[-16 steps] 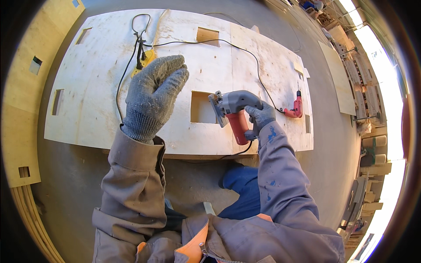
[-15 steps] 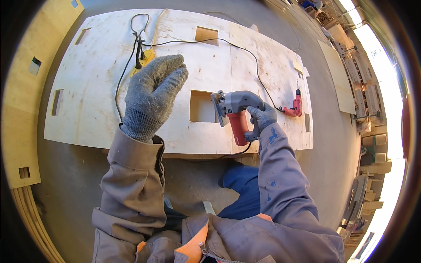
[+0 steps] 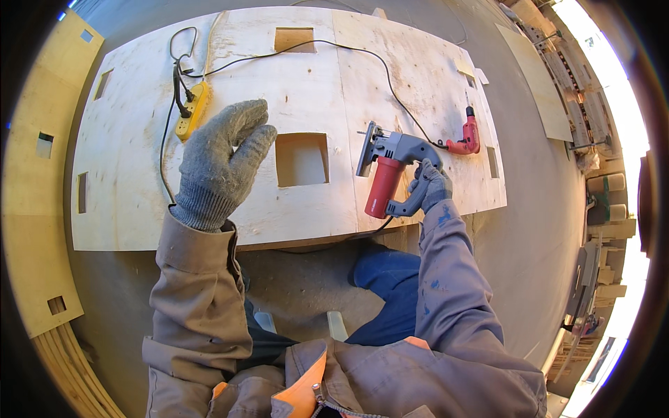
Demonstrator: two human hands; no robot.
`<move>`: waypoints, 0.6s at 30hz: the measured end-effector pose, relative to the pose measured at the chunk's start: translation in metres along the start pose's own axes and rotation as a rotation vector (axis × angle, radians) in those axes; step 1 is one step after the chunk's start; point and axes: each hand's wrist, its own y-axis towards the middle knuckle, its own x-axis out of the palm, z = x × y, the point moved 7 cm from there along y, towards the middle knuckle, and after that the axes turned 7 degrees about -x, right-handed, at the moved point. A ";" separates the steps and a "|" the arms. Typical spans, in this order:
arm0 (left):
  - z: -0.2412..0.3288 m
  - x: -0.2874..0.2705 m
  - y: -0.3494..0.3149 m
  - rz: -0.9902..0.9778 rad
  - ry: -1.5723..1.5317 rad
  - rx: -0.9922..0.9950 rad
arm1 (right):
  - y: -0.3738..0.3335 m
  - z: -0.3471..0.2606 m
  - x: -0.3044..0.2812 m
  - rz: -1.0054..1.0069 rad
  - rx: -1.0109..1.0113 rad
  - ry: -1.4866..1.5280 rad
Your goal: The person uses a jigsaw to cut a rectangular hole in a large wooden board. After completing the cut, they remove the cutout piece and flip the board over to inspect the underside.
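Observation:
My right hand (image 3: pixel 435 185), in a grey glove, is closed around the rear handle of a red-and-grey jigsaw (image 3: pixel 387 182). The jigsaw is held tilted over the right part of a pale plywood sheet (image 3: pixel 306 212), its base plate and thin blade facing left. A square cutout (image 3: pixel 302 160) lies between the saw and my left hand (image 3: pixel 226 161). That gloved hand is raised over the sheet with nothing in it, fingers bent and a gap between them and the thumb. Just beyond it sits a yellow power strip (image 3: pixel 198 106) with black plugs in it.
A red drill (image 3: pixel 470 135) lies near the sheet's right end. A black cord (image 3: pixel 380 57) runs across the sheet to it. More plywood with cutouts (image 3: pixel 35 209) stands at the left; stacked timber (image 3: pixel 608 209) is at the far right.
The jigsaw has moved right, away from the square cutout, and its base plate has turned. My left hand stays raised and has shifted slightly left in the picture. The view has shifted a little.

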 end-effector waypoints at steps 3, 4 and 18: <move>0.002 0.009 0.005 -0.022 0.097 0.062 | 0.022 0.023 -0.023 0.040 0.063 0.121; 0.002 0.010 0.006 -0.027 0.118 0.082 | 0.027 0.031 -0.030 0.053 0.102 0.167; -0.009 0.025 -0.001 -0.121 0.276 0.087 | 0.056 0.035 -0.120 0.641 -0.125 -1.280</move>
